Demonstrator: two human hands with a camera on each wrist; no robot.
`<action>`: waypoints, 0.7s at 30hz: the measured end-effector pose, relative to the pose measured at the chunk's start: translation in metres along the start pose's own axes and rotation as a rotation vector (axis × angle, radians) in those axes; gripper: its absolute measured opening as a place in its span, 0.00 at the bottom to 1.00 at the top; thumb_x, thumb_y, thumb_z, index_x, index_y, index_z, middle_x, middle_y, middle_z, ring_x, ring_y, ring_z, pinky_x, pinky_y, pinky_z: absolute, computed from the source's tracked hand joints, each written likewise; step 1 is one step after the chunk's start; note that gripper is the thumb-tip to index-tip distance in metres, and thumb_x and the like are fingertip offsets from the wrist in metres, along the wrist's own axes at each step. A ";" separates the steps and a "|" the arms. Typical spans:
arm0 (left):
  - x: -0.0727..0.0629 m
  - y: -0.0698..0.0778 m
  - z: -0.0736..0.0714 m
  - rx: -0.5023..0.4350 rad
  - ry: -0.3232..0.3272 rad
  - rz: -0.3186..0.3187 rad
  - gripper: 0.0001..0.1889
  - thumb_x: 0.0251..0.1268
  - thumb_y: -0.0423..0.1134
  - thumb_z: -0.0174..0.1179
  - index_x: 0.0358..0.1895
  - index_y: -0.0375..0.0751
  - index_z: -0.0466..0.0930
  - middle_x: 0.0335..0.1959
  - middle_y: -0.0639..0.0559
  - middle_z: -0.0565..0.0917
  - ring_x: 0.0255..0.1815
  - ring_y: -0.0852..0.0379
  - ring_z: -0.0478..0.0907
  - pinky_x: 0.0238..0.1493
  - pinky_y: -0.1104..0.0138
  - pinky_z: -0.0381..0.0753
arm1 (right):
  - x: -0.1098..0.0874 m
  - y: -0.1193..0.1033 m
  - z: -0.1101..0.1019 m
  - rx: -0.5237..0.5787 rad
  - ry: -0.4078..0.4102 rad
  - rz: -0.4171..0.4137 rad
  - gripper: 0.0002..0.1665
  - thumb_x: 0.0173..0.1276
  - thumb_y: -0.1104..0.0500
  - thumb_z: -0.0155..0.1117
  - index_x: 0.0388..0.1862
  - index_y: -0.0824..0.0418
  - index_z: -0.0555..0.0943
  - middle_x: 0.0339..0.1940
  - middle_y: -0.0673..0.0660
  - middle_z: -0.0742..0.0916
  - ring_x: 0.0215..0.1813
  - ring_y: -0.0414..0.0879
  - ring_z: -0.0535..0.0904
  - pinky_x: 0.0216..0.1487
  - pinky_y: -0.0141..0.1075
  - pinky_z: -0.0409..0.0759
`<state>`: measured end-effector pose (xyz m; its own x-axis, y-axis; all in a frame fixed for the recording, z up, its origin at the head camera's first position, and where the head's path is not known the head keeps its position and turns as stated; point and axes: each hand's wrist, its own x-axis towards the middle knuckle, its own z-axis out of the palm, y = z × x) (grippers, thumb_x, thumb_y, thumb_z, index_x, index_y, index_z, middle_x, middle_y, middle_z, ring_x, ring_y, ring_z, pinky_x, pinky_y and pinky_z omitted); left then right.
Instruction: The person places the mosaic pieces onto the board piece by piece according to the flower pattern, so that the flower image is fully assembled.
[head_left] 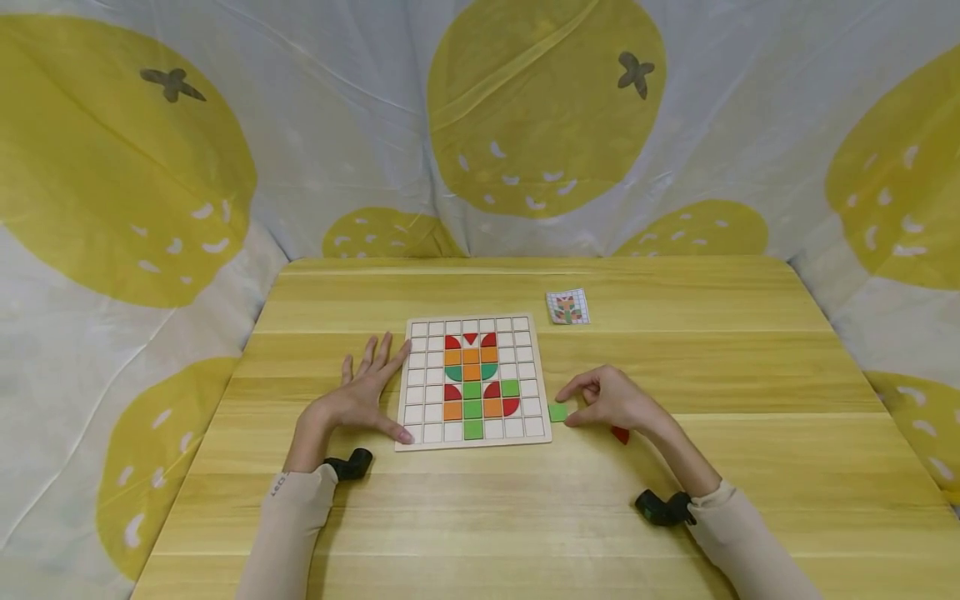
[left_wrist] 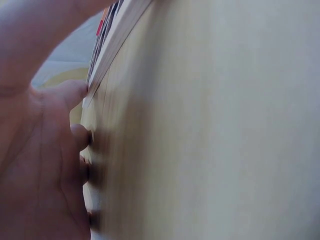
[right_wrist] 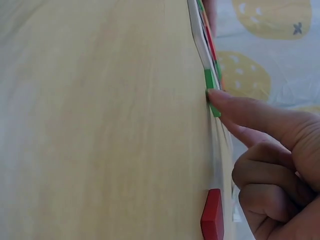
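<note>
A square wooden grid board (head_left: 436,447) lies on the table, its middle cells filled with red, orange and green pieces in a flower pattern. My left hand (head_left: 358,400) rests at its left side, fingers spread. The thumb is at the lower left corner and the index fingertip higher on the same edge. Just off the board's right edge, my right hand (head_left: 611,402) pinches a green square tile (head_left: 557,412) between thumb and index finger, the other fingers curled in. A red piece (right_wrist: 213,215) lies on the table near that hand, partly hidden by it in the head view.
Behind the board, toward the right, lies a small printed pattern card (head_left: 568,307) showing a similar flower. The wooden table (head_left: 480,508) meets a hanging cloth (head_left: 360,125) with yellow fruit prints at its back and sides. Black wrist cameras sit at both cuffs.
</note>
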<state>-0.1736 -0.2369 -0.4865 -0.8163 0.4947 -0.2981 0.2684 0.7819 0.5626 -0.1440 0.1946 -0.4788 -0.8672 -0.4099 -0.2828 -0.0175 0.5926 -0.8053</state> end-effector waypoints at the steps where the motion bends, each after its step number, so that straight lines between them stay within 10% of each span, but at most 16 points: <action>1: 0.000 0.000 0.000 0.000 -0.002 0.000 0.79 0.36 0.63 0.84 0.86 0.49 0.33 0.85 0.35 0.23 0.84 0.33 0.14 0.73 0.26 0.18 | 0.000 0.000 0.000 -0.003 0.003 0.000 0.14 0.57 0.62 0.82 0.43 0.60 0.91 0.15 0.47 0.64 0.21 0.40 0.58 0.26 0.28 0.58; 21: 0.002 0.002 0.000 0.009 0.003 -0.010 0.79 0.35 0.64 0.84 0.86 0.48 0.33 0.85 0.35 0.23 0.84 0.33 0.15 0.75 0.28 0.17 | 0.026 -0.037 0.017 -0.008 0.156 -0.089 0.13 0.59 0.60 0.81 0.43 0.60 0.92 0.15 0.46 0.63 0.22 0.41 0.57 0.26 0.30 0.57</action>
<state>-0.1745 -0.2348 -0.4857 -0.8204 0.4859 -0.3015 0.2649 0.7902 0.5526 -0.1578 0.1501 -0.4655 -0.9286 -0.3489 -0.1263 -0.1008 0.5649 -0.8190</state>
